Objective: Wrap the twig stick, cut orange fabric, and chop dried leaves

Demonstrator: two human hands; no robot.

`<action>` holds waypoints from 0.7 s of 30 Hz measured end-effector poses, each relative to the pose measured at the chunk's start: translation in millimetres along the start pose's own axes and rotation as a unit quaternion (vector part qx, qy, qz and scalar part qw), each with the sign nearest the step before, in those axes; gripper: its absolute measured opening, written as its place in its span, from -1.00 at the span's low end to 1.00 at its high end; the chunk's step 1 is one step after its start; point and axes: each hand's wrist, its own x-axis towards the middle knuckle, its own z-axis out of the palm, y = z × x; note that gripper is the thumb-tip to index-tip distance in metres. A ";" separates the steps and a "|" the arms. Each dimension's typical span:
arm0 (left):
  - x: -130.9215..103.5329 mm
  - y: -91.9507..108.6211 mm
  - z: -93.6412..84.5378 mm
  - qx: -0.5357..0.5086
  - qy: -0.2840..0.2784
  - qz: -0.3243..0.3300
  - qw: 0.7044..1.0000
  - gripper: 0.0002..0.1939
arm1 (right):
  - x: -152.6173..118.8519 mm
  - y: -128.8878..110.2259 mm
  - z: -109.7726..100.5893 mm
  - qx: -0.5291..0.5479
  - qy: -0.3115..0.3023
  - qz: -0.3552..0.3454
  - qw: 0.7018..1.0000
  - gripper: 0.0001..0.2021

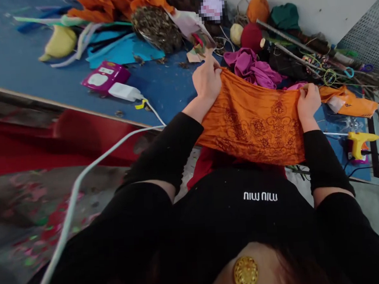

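Stretched between my two hands is an orange cloth (252,116) with a dark printed pattern along its lower part. It hangs over the table's front edge, in front of my body. My left hand (207,77) pinches its upper left corner, fingers closed. At the upper right corner my right hand (309,102) is closed on the fabric, thumb against fingers. Just behind the cloth lies crumpled magenta fabric (252,67). An orange packet (350,102) sits right of my right hand.
On the blue table (7,50) lie a purple power strip (105,78) with a white plug and cable, blue sheets (122,49), and a yellow glue gun (358,142) at the right edge. Several yarn balls, including a dark red one (251,36), and sticks are piled along the back. Red fabric (32,145) hangs below the left edge.
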 end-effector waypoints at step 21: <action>-0.7 10.7 -22.5 0.250 -0.080 0.035 0.964 -0.38 | 7.9 -14.8 -0.4 -0.204 -0.141 0.000 0.969 -0.74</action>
